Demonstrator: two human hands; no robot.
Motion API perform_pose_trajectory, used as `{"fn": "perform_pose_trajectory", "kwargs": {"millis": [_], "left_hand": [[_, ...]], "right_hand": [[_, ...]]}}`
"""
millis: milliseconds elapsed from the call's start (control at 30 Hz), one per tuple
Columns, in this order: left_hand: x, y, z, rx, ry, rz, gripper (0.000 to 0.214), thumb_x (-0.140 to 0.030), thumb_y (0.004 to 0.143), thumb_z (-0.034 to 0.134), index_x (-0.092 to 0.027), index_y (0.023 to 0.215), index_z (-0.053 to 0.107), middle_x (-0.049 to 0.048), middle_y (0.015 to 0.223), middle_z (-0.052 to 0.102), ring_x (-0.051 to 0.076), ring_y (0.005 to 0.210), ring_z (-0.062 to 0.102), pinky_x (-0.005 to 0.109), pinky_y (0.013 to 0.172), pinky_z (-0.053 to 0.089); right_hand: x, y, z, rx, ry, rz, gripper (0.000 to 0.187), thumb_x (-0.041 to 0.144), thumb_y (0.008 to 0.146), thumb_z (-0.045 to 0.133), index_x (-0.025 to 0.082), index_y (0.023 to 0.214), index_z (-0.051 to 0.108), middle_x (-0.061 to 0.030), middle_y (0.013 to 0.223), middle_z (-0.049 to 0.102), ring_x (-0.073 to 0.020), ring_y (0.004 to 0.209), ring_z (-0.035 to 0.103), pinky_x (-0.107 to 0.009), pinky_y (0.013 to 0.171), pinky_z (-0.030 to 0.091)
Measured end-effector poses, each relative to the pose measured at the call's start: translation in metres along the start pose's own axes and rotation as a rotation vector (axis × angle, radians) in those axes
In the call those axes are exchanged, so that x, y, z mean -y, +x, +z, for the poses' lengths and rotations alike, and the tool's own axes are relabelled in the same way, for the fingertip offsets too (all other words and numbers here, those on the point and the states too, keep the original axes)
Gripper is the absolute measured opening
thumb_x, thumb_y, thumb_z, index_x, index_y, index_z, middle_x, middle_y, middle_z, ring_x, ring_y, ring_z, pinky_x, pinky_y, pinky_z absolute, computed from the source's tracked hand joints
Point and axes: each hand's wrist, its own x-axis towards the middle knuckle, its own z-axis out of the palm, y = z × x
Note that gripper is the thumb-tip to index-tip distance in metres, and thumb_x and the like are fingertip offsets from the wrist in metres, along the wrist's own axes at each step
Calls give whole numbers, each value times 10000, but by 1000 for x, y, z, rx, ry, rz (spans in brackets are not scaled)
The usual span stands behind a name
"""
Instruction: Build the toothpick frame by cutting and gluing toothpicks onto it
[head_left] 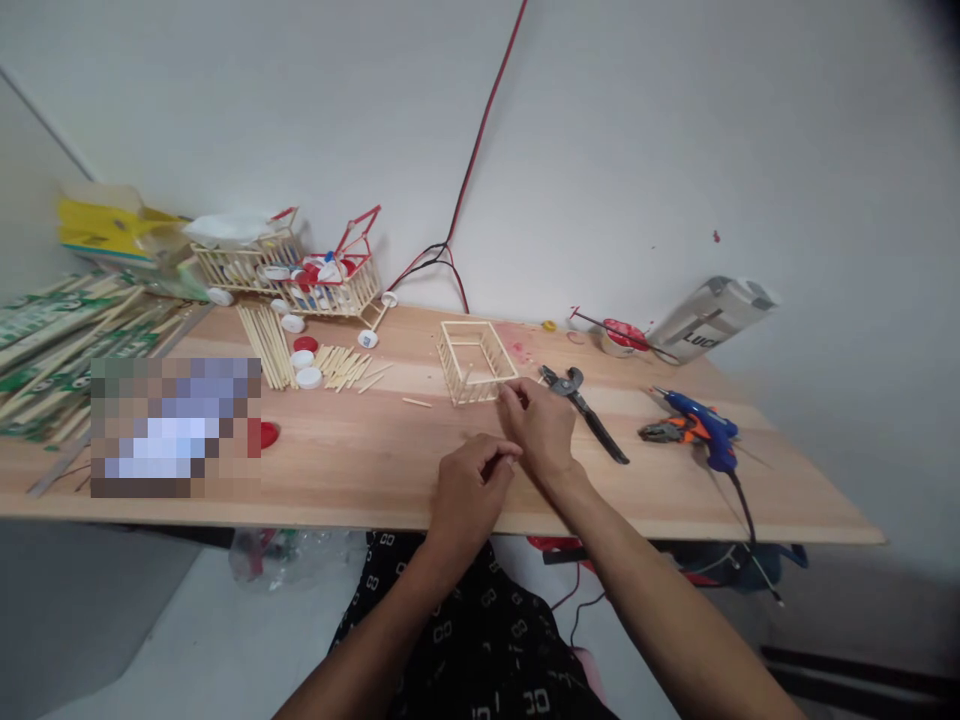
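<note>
"Hands, inspector?"
"Left hand (pixel 469 490) curled tight above the table (pixel 375 470); grip contents indiscernible. Right hand (pixel 541 425) loosely curled, fingertips at near corner of stick frame (pixel 478 360), mid-table."
"Containers?"
"Stick cart (pixel 352 290) at the far edge carries bottle caps (pixel 322 272)."

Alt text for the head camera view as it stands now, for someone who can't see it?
Over a wooden table, the left hand and right hand meet at the fingertips beside a small box frame of thin sticks; anything pinched is too small to tell. Pliers and a blue glue gun lie to the right; loose sticks and a stick cart to the left.
</note>
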Motion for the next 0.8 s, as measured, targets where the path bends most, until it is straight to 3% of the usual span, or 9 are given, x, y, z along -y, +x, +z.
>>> {"fn": "perform_pose_trajectory", "kwargs": {"millis": [267, 367, 500, 667, 733, 800], "left_hand": [[2, 0, 2, -16, 19, -4, 225, -80, 807, 526, -205, 860, 705, -3, 856, 712, 142, 804, 647, 259, 772, 480], [3, 1, 1, -62, -13, -11, 200, -115, 830, 526, -199, 913, 687, 19, 917, 705, 149, 838, 652, 262, 768, 492], [3, 1, 0, -157, -106, -51, 237, -212, 851, 573, -199, 1083, 619, 54, 1035, 689, 157, 864, 655, 260, 739, 510], [-1, 2, 1, -31, -190, -96, 135, -280, 829, 628, -179, 915, 654, 27, 853, 718, 159, 807, 673, 258, 764, 513], [-3, 2, 2, 17, -136, -113, 107, -258, 824, 621, -179, 872, 675, 16, 815, 719, 154, 785, 672, 251, 751, 512], [-4, 2, 2, 39, -57, -112, 99, -236, 815, 615, -185, 852, 691, 9, 802, 721, 152, 775, 670, 245, 731, 511]], "right_hand": [[0, 0, 0, -2, 68, 13, 219, 314, 896, 508, 215, 819, 687, -18, 754, 718, -172, 695, 635, -266, 617, 350], [-2, -3, -10, 15, 146, -20, 204, 291, 895, 507, 209, 803, 670, -11, 738, 696, -162, 679, 615, -265, 636, 373], [-5, -16, -33, 148, 381, -112, 169, 291, 879, 545, 199, 803, 665, -9, 744, 670, -146, 677, 588, -251, 648, 416], [-2, -45, -56, 290, 538, -67, 134, 286, 863, 566, 203, 820, 662, -4, 752, 671, -126, 639, 588, -226, 566, 423], [-10, -49, -67, 285, 532, -24, 152, 311, 864, 562, 211, 890, 672, -15, 806, 687, -133, 663, 603, -228, 564, 436], [-34, -46, -83, 204, 463, 33, 220, 348, 859, 553, 218, 989, 674, -41, 894, 701, -156, 727, 621, -246, 590, 454]]}}
